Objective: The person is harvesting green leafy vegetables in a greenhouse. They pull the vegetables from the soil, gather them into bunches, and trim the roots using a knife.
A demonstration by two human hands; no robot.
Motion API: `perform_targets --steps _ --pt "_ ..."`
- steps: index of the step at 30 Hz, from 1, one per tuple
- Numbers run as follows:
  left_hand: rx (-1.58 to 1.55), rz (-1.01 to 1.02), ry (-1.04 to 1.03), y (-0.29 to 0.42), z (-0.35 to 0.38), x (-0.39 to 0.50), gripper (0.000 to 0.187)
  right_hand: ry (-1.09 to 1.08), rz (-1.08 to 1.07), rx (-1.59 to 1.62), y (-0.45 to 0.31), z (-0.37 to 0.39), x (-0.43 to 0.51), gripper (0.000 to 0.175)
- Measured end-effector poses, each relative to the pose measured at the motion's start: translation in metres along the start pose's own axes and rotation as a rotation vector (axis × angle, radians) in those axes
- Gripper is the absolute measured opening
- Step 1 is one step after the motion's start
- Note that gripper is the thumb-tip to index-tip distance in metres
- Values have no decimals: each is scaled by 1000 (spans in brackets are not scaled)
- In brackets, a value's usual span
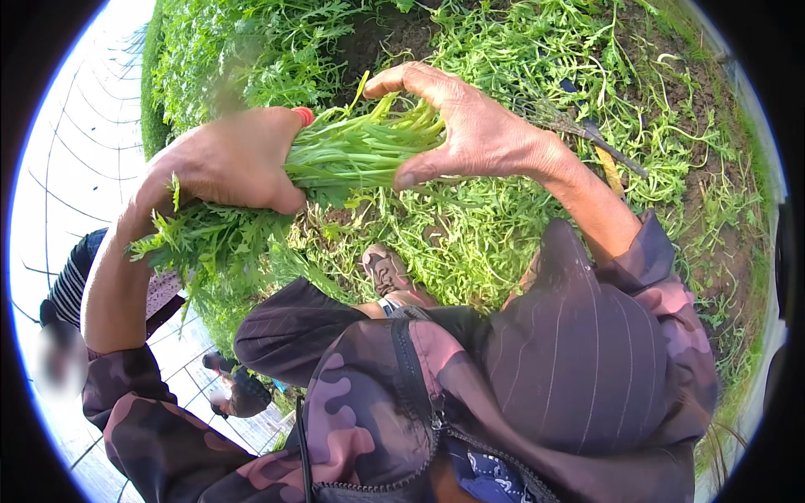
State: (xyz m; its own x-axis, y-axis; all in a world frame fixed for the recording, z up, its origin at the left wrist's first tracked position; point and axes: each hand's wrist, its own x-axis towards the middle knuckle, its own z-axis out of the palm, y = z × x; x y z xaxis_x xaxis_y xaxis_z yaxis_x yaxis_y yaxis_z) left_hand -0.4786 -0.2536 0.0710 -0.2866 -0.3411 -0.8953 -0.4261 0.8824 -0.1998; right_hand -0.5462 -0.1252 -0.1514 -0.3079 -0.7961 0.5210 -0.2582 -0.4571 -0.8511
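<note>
A bunch of leafy greens (361, 151) with cut, feathery leaves, probably garland chrysanthemum, lies sideways in front of me. My left hand (242, 160) is wrapped around its leafy part, with leaf tips hanging below the wrist. A red band (304, 117) shows by the left fingers. My right hand (465, 129) is cupped at the pale stem ends. Its thumb is at the lower side of the stems and its bent fingers arch over the upper side, wide apart. Part of the bunch is hidden behind the left hand.
Loose greens (453, 251) cover the soil around my shoe (385, 270). A hand tool with a yellow handle (609, 168) lies to the right. Dense standing greens (251, 50) grow ahead. Other people (245, 391) are at the left by translucent sheeting (82, 138).
</note>
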Motion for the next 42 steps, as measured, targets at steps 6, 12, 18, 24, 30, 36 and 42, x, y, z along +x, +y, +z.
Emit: perform_targets --steps 6,12,18,24,30,36,42 --pt "156 71 193 16 4 12 38 153 -40 -246 3 -5 -2 34" --pt "236 87 344 15 19 20 34 256 143 -182 4 -22 -24 18" --pt "313 56 441 12 22 15 40 460 228 -1332 18 -112 -51 19" --pt "436 122 548 17 32 14 37 329 125 -644 -14 -65 -33 12" --pt "514 83 575 27 38 16 52 300 -61 -510 -30 -25 -7 20" --pt "585 123 621 22 46 12 52 382 -32 -725 -13 -39 -22 11" --pt "620 109 622 23 51 18 50 267 -147 -762 -37 -28 -18 19"
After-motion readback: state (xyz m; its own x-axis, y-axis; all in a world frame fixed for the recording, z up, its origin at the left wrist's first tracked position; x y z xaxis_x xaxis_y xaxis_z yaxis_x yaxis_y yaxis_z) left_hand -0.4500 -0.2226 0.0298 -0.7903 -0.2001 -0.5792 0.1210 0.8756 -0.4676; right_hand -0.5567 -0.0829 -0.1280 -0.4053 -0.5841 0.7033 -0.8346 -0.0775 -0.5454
